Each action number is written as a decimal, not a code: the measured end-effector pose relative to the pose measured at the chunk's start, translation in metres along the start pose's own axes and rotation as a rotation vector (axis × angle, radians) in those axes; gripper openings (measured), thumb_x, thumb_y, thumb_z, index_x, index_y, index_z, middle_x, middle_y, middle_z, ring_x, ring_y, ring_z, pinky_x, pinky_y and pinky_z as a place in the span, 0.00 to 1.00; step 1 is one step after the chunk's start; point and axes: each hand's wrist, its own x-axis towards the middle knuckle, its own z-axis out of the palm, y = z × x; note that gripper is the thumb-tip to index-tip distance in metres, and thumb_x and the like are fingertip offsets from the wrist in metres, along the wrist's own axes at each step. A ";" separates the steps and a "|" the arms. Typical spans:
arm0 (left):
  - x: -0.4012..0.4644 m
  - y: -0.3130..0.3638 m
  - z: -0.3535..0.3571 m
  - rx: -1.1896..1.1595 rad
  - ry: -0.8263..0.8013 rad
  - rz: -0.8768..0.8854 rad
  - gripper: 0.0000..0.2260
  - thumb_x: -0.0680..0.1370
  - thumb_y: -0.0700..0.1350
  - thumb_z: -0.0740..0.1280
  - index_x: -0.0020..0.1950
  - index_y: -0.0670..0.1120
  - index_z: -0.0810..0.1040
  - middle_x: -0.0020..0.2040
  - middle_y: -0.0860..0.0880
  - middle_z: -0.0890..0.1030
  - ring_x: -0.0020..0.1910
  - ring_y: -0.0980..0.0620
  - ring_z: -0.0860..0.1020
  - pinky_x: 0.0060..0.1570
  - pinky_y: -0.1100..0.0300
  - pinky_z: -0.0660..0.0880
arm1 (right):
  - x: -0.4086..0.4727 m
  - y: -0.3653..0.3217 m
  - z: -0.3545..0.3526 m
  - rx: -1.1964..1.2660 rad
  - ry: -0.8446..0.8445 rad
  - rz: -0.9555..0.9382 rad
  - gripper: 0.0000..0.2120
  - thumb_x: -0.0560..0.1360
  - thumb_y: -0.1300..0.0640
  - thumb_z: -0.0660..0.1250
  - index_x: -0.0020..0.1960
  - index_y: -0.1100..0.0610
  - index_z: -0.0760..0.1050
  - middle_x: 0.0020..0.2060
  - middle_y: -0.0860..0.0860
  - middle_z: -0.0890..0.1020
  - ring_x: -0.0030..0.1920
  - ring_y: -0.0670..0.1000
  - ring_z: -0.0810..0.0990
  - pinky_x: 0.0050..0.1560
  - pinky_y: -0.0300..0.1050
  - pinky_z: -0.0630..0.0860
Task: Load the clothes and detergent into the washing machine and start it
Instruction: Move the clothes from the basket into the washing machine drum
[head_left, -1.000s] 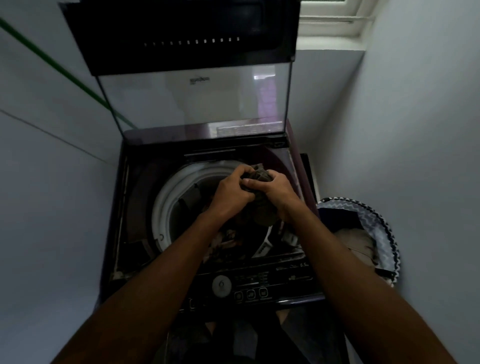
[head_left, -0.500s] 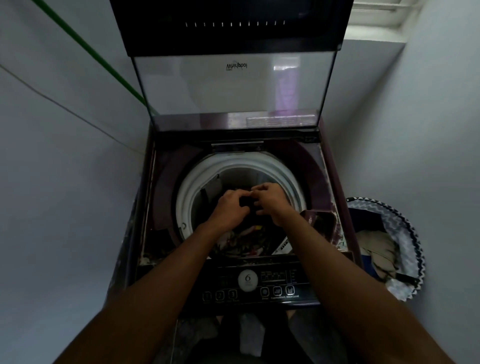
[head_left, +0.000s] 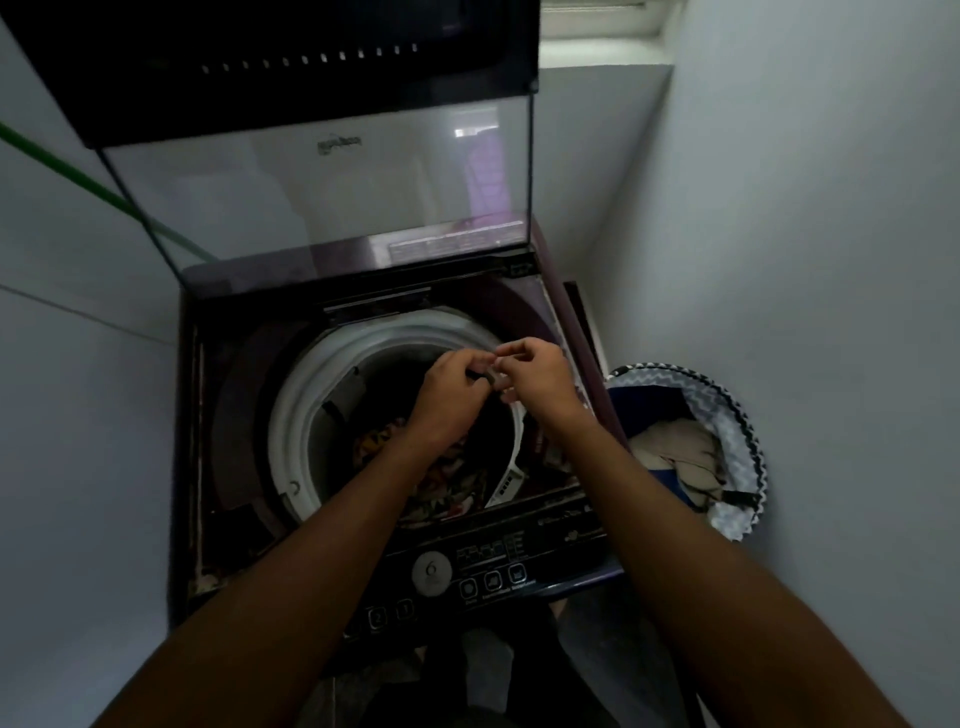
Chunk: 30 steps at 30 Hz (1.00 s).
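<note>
Change: both my hands have risen from down in the drum mouth to just above its far right rim; the bulky dark bundle I held a second ago is gone from my grip, only a small dark bit remains between my fingers
Left hand (head_left: 451, 400): fingers curled, pinching a small dark item (head_left: 480, 375) at the fingertips, forearm crossing the drum opening
Right hand (head_left: 540, 376): fingers curled, pinching the same small dark item from the other side, thumb and forefinger meeting my left fingertips
Small dark item: too small and dim to identify, held over the drum's right side
Washing machine (head_left: 228, 415): top loader, dark maroon body, glass lid (head_left: 322, 197) standing upright at the back
Drum (head_left: 291, 415): white ring, open
Clothes in drum (head_left: 447, 483): patterned load, dark with orange and pale patches, lying low in the tub beneath my left wrist
Control panel (head_left: 483, 566): front edge of the machine, round dial left of centre, row of buttons beside it, markings blurred
Laundry basket (head_left: 737, 415): on the floor just right of the machine, zigzag trim, beige garment (head_left: 680, 457) and blue cloth inside
Surroundings: pale walls both sides, green line (head_left: 78, 176) running diagonally on the left wall
</note>
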 end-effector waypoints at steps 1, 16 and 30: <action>0.002 0.006 0.005 0.000 -0.003 0.024 0.14 0.75 0.38 0.66 0.59 0.47 0.81 0.55 0.49 0.79 0.53 0.53 0.77 0.52 0.60 0.74 | 0.001 0.000 -0.009 0.011 0.028 -0.011 0.03 0.75 0.62 0.67 0.48 0.57 0.78 0.42 0.57 0.84 0.35 0.51 0.83 0.36 0.49 0.82; 0.021 0.096 0.129 0.443 -0.059 0.452 0.13 0.76 0.42 0.66 0.58 0.54 0.81 0.54 0.53 0.78 0.56 0.49 0.71 0.52 0.56 0.66 | 0.004 0.077 -0.154 0.061 0.381 0.116 0.06 0.76 0.62 0.65 0.45 0.54 0.80 0.40 0.52 0.84 0.37 0.50 0.81 0.35 0.44 0.77; 0.068 0.116 0.274 0.579 -0.583 0.355 0.14 0.77 0.44 0.66 0.62 0.50 0.80 0.56 0.47 0.80 0.57 0.45 0.76 0.56 0.48 0.75 | 0.052 0.206 -0.251 -0.035 0.427 0.487 0.17 0.73 0.64 0.60 0.30 0.54 0.59 0.26 0.51 0.62 0.27 0.50 0.59 0.29 0.43 0.56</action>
